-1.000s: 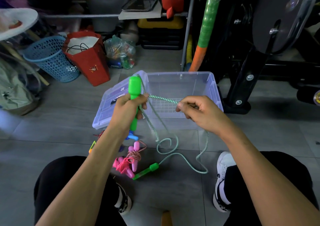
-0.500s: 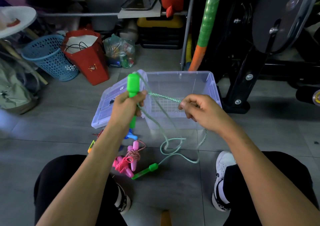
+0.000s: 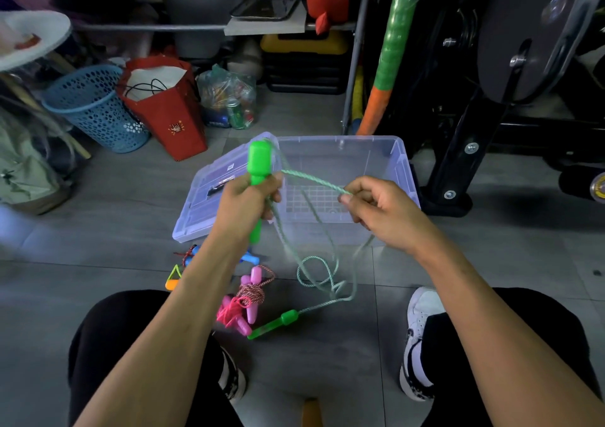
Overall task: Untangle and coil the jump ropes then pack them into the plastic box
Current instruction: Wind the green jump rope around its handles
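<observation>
My left hand (image 3: 244, 202) grips a green jump rope handle (image 3: 259, 161) upright, in front of the clear plastic box (image 3: 397, 165). My right hand (image 3: 379, 209) pinches the pale green rope (image 3: 311, 180) stretched from that handle. The rope's slack (image 3: 322, 277) hangs in loops down to the floor and ends at the second green handle (image 3: 273, 324), which lies on the tiles. A pink-handled rope with red-white cord (image 3: 250, 295) lies bundled between my knees. Part of a blue-handled rope (image 3: 250, 259) shows behind my left forearm.
The box's lid (image 3: 204, 194) leans beside it on the left. A red paper bag (image 3: 165, 106), blue mesh basket (image 3: 95, 106) and bag of bottles (image 3: 229, 99) stand behind. Black gym equipment (image 3: 471, 151) rises at the right. An orange-and-yellow piece (image 3: 173, 279) lies by my left knee.
The slack rope has been drawn up and gathered closer. The loop on the floor has shrunk. Both hands hold nearly the same positions.
</observation>
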A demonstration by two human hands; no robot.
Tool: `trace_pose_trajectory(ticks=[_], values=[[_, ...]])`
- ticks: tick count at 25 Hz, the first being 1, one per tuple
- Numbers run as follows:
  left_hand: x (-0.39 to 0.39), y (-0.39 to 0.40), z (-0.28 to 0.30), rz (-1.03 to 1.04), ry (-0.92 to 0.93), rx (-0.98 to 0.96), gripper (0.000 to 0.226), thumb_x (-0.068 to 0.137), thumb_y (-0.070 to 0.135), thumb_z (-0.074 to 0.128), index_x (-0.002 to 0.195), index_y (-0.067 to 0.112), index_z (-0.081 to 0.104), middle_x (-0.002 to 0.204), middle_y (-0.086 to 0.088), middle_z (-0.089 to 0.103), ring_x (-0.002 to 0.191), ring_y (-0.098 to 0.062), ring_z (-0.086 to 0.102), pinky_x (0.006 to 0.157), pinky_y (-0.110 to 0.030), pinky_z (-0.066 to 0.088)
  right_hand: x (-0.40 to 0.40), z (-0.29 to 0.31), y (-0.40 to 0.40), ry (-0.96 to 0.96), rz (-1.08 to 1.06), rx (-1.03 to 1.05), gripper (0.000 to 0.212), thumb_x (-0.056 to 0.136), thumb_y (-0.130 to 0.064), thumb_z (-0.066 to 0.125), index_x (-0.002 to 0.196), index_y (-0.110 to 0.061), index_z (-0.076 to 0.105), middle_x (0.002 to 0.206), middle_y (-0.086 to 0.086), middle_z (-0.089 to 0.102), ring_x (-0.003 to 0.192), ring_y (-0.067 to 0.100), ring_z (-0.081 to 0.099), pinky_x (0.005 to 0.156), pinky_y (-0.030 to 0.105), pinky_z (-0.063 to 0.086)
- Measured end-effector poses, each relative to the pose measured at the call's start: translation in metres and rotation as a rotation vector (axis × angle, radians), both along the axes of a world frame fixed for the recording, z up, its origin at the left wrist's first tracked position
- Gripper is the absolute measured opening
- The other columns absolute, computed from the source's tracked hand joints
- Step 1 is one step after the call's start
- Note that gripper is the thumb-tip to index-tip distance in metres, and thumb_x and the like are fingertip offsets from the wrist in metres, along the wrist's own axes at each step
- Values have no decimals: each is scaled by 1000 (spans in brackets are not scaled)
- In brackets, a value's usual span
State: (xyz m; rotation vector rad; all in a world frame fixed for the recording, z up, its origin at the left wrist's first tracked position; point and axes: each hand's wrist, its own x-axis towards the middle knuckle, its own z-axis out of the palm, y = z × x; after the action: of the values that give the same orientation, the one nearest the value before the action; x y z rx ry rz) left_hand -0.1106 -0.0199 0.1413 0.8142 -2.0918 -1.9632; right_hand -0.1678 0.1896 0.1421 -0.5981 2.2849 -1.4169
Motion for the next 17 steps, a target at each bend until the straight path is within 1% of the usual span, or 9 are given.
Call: trace_pose_trajectory(ticks=[2, 3, 5, 7, 8, 12, 13, 15, 17], values=[[-2, -12, -3, -12, -60, -132, 18, 88, 23, 68, 82, 6, 66, 65, 1, 58, 52, -13, 40, 49, -22, 39, -2, 1, 5, 15, -2, 7, 20, 99, -26, 52, 85, -18, 64, 58, -9, 54, 49, 0, 45, 55, 26, 37], [-1, -11, -5, -85, -73, -210, 20, 87, 24, 69, 89, 4, 67, 67, -1, 55, 53, -13, 40, 50, -23, 39, -1, 1, 5, 20, 15, 21, 22, 100, -26, 51, 85, -18, 65, 58, -8, 54, 48, 2, 44, 54, 26, 37], [3, 5, -4, -303, -62, -235, 20, 87, 26, 70, 97, 8, 69, 68, -1, 50, 50, -10, 40, 50, -23, 38, 2, 1, 2, 24, 71, 54, 25, 101, -24, 49, 84, -16, 66, 60, -6, 56, 49, 7, 43, 51, 25, 36], [7, 25, 0, -534, -57, -230, 9, 89, 25, 68, 86, 17, 71, 65, 2, 54, 47, -9, 42, 48, -22, 38, 5, -1, -4, 25, 123, 63, 27, 101, -22, 48, 84, -12, 66, 61, -2, 58, 49, 9, 42, 50, 24, 36], [7, 30, 1, -543, -51, -225, 11, 89, 23, 68, 79, 19, 69, 63, 3, 57, 47, -10, 43, 49, -22, 38, 6, -3, -6, 17, 128, 56, 26, 101, -22, 48, 85, -11, 65, 61, -1, 58, 49, 8, 43, 49, 23, 36], [0, 8, 6, -60, 6, 18, 16, 87, 18, 69, 75, 10, 61, 59, 3, 54, 48, -11, 42, 51, -23, 38, 0, -5, -3, -28, -17, -15, 11, 100, -24, 52, 93, -18, 59, 61, -5, 60, 49, 11, 45, 52, 28, 38], [-1, 0, 6, -16, -12, -2, 15, 86, 18, 69, 75, 11, 63, 60, 3, 54, 48, -12, 42, 52, -23, 39, -2, -4, -1, -29, -44, -26, 12, 99, -24, 52, 91, -18, 59, 62, -5, 60, 50, 12, 46, 53, 29, 40], [0, -4, 7, -84, -74, -171, 13, 85, 22, 70, 79, 11, 68, 62, 2, 52, 49, -12, 41, 52, -22, 38, -2, -3, 2, -8, -32, -15, 17, 100, -23, 51, 88, -18, 63, 65, -4, 60, 53, 11, 50, 54, 26, 42], [4, 7, 8, -270, -98, -256, 19, 86, 30, 70, 89, 11, 71, 61, 7, 49, 50, -10, 40, 52, -21, 38, 0, -3, -1, 17, 53, 34, 21, 100, -22, 51, 86, -17, 66, 69, -5, 61, 57, 9, 54, 55, 23, 44]])
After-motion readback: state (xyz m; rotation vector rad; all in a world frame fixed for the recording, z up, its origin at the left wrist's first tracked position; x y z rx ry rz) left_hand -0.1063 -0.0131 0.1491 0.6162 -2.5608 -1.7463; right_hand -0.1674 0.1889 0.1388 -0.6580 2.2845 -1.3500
